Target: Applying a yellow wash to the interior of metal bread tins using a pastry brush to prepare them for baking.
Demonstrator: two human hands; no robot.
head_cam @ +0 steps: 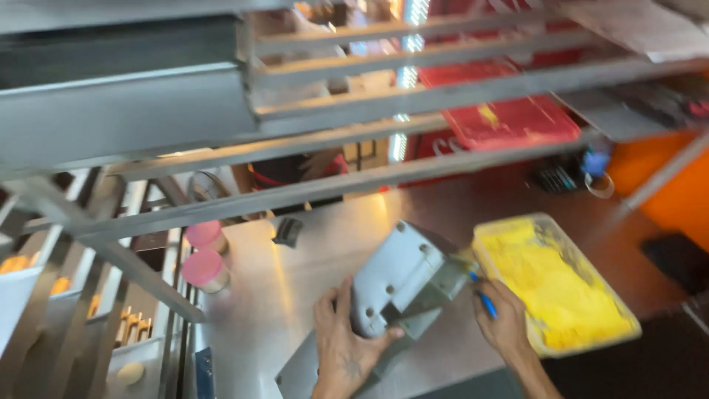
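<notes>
Steel rack bars cross above a stainless worktop (pixel 310 281). Near its front edge the left hand (pixel 341 347) wraps a grey metal bracket block (pixel 402 277) that looks heavy, rigid and smooth, best gripped by its flat sides. The right hand (pixel 502 318) is closed on a blue-handled brush (pixel 484 299) beside a yellow paste tray (pixel 554 284). Blur hides the bristles.

Steel worktop (pixel 325 258): grey metal block (pixel 402 277) mid-front, yellow-filled tray (pixel 554 284) toward right edge, two pink-lidded jars (pixel 205 255) at left edge, small dark object (pixel 288 230) near the back.
</notes>
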